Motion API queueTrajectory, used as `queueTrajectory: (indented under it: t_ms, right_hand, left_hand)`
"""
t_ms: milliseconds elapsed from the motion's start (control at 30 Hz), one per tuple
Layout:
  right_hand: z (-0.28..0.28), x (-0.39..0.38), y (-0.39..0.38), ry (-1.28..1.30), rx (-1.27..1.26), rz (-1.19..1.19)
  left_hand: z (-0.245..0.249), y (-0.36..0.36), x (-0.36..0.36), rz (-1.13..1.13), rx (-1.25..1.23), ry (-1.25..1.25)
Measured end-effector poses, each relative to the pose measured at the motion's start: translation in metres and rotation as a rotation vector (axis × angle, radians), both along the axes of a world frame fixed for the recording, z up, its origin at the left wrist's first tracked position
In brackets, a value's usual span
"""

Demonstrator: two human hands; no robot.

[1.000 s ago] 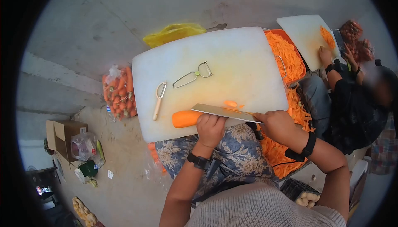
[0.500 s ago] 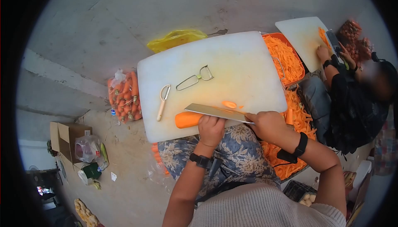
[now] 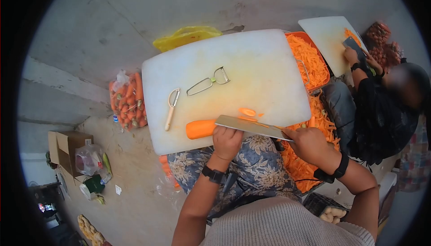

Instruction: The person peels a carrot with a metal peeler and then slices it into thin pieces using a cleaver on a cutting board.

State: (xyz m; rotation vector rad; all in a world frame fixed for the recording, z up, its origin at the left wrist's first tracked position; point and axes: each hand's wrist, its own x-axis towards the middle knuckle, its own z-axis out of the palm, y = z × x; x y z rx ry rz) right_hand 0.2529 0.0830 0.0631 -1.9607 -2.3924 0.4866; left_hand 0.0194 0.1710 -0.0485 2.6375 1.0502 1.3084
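Note:
On the near edge of a white cutting board (image 3: pixel 260 68) lies a thick peeled carrot (image 3: pixel 200 129). My left hand (image 3: pixel 227 142) holds it down near its right end, fingers curled. My right hand (image 3: pixel 310 143) grips the handle of a broad kitchen knife (image 3: pixel 249 124), whose blade lies across the carrot's right end by my left fingertips and hides part of it. Just beyond the blade are cut carrot slices (image 3: pixel 247 112). A peeler with a pale handle (image 3: pixel 169 116) and a metal-framed peeler (image 3: pixel 200 87) lie farther left on the board.
A red tray of carrot strips (image 3: pixel 310 59) stands right of the board, with more carrot strips (image 3: pixel 298 165) nearer me. Left is a bag of carrots (image 3: pixel 129 100); behind, a yellow bag (image 3: pixel 186 38). A co-worker (image 3: pixel 381 107) cuts at another board (image 3: pixel 330 39). A cardboard box (image 3: pixel 67 151) stands on the floor.
My right hand and the knife have moved right and slightly down. My left hand stays at the carrot. The co-worker's knife has shifted, and the whole view has moved a little.

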Motion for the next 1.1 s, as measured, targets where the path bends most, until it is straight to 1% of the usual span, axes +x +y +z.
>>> queueTrajectory:
  t_ms: [100,167,267,367,467,567,700,800,900,967,1100]
  right_hand:
    - [-0.013,-0.002,0.012,-0.021,-0.016,0.024]
    - [-0.019,-0.003,0.021,0.02,-0.007,0.057]
    - [-0.022,-0.008,0.026,0.049,-0.014,0.035]
    - [-0.024,-0.022,0.034,0.012,-0.054,0.033]
    - [-0.044,-0.045,0.05,0.073,0.003,0.05]
    - [-0.051,-0.049,0.056,0.113,0.034,0.047]
    - [-0.037,-0.043,0.045,0.122,0.066,0.029]
    - [-0.026,-0.036,0.032,0.07,0.044,0.01]
    - [-0.022,-0.026,0.016,0.024,0.025,-0.022]
    - [-0.018,-0.016,0.005,0.038,0.045,0.018]
    - [-0.006,-0.013,0.002,-0.011,-0.011,-0.013]
  left_hand:
    - [0.003,0.0,0.002,0.004,-0.019,-0.016]
    - [0.003,-0.001,0.001,0.006,-0.045,0.001]
    - [0.002,-0.002,0.002,0.009,-0.054,0.012]
    - [0.004,-0.002,0.003,0.004,-0.048,0.014]
    - [0.003,-0.004,0.0,-0.002,-0.067,0.029]
    - [0.002,-0.002,-0.003,-0.01,-0.083,0.039]
    - [0.002,-0.002,-0.003,-0.027,-0.086,0.071]
    - [-0.002,0.0,-0.003,-0.035,-0.031,0.031]
    - [-0.006,-0.001,-0.006,-0.05,-0.036,0.046]
    - [-0.008,-0.002,-0.008,-0.049,-0.028,0.051]
    - [-0.008,-0.003,-0.01,-0.047,-0.023,0.049]
